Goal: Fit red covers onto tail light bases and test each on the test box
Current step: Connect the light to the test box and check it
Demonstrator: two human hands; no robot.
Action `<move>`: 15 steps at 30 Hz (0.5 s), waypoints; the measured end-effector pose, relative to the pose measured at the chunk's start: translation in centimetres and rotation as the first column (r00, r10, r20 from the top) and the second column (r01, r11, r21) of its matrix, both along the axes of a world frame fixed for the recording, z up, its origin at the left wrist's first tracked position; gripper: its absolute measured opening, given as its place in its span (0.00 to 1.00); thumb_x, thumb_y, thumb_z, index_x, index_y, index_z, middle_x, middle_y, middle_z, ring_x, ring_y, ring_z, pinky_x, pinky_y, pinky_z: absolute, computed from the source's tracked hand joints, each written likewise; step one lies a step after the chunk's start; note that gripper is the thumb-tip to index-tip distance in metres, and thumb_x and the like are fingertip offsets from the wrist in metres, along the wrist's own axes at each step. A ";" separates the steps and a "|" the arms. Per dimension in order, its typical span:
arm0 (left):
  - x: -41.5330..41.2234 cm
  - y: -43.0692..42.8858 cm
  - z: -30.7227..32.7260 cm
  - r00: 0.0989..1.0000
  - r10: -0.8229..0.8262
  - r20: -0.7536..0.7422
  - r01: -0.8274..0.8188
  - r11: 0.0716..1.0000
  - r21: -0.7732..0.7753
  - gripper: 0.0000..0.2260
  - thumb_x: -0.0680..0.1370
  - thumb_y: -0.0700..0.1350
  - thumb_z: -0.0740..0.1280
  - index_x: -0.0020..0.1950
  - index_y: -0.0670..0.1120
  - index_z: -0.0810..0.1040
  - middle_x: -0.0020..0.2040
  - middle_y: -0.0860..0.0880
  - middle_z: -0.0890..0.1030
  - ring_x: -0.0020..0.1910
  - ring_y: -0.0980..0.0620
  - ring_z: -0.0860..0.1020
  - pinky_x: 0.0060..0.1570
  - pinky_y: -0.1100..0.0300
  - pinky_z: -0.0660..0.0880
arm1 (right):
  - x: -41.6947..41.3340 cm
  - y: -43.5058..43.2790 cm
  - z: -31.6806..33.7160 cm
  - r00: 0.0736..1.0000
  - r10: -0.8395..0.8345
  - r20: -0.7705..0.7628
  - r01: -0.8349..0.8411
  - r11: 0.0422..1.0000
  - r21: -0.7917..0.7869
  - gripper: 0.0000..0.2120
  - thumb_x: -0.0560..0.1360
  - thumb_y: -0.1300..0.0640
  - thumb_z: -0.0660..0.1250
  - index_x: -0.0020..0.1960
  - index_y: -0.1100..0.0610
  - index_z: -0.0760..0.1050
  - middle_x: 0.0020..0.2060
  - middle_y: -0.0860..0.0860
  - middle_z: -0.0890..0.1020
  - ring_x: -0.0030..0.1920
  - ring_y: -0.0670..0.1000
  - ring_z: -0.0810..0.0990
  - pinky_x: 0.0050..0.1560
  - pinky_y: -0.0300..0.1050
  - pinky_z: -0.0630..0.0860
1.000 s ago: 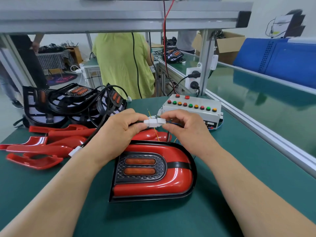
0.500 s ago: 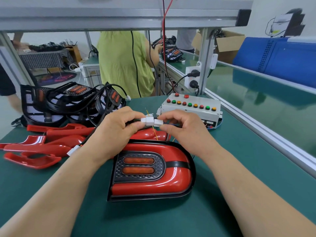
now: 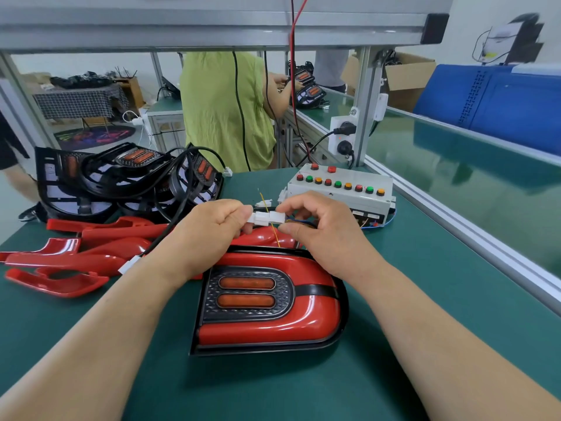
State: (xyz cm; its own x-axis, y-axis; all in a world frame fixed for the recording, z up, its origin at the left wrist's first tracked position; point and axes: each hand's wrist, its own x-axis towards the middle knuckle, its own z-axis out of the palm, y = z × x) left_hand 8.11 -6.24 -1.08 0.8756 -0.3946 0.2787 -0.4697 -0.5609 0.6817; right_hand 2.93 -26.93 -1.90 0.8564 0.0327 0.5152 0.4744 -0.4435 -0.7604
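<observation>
One tail light point(image 3: 267, 302) covered, its test not yet run.
Our left hand point(image 3: 209, 235) and right hand point(image 3: 321, 235) clamp fingers on the plug point(image 3: 265, 218); more covers point(image 3: 60, 262) and bases point(image 3: 121, 177) wait.

We have a single view, from a camera worn on the person's head, facing forward and tilted down over the green table point(image 3: 273, 387). It sits close. Both forearms run in from the bottom corners, and the left hand point(image 3: 209, 235) and right hand point(image 3: 318, 235) meet just above the middle of the picture, holding a white plug point(image 3: 267, 218). The wide lens bends the shelf rail point(image 3: 212, 28) overhead. Farther off we see the test box point(image 3: 340, 189), then a neighbouring bench point(image 3: 340, 100).
</observation>
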 end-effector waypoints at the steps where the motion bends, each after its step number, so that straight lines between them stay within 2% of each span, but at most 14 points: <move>1: 0.0 0.0 0.0 1.000 0.000 -0.002 0.000 1.000 -0.004 0.15 0.82 0.57 0.58 0.39 0.56 0.78 0.34 0.53 0.76 0.34 0.57 0.72 0.41 0.54 0.71 | 0.0 0.1 0.0 1.000 0.002 -0.004 -0.002 1.000 -0.004 0.13 0.71 0.64 0.75 0.48 0.47 0.80 0.39 0.39 0.78 0.41 0.33 0.75 0.47 0.24 0.68; 5: 0.2 0.1 0.0 1.000 0.021 -0.009 -0.021 1.000 0.007 0.17 0.79 0.61 0.57 0.39 0.55 0.79 0.31 0.58 0.75 0.31 0.60 0.71 0.38 0.58 0.69 | 0.0 0.2 0.1 1.000 0.007 -0.030 -0.008 0.999 -0.032 0.12 0.70 0.63 0.76 0.49 0.50 0.81 0.41 0.41 0.79 0.43 0.35 0.75 0.50 0.25 0.68; 9: 0.0 0.2 0.4 0.999 0.013 -0.047 -0.013 1.000 0.012 0.18 0.76 0.63 0.56 0.38 0.55 0.79 0.33 0.54 0.76 0.34 0.56 0.73 0.41 0.54 0.72 | 0.0 0.3 0.1 1.000 -0.015 -0.011 0.015 0.999 -0.047 0.11 0.70 0.63 0.76 0.50 0.53 0.82 0.41 0.43 0.79 0.43 0.35 0.75 0.50 0.25 0.68; 15: -0.3 -0.2 0.7 0.997 -0.008 -0.076 0.009 1.000 0.022 0.19 0.75 0.63 0.56 0.38 0.54 0.80 0.31 0.56 0.76 0.33 0.58 0.73 0.41 0.56 0.71 | 0.0 0.6 0.1 1.000 0.005 -0.012 -0.005 0.999 -0.035 0.12 0.69 0.63 0.77 0.49 0.51 0.81 0.40 0.41 0.79 0.42 0.37 0.75 0.50 0.28 0.69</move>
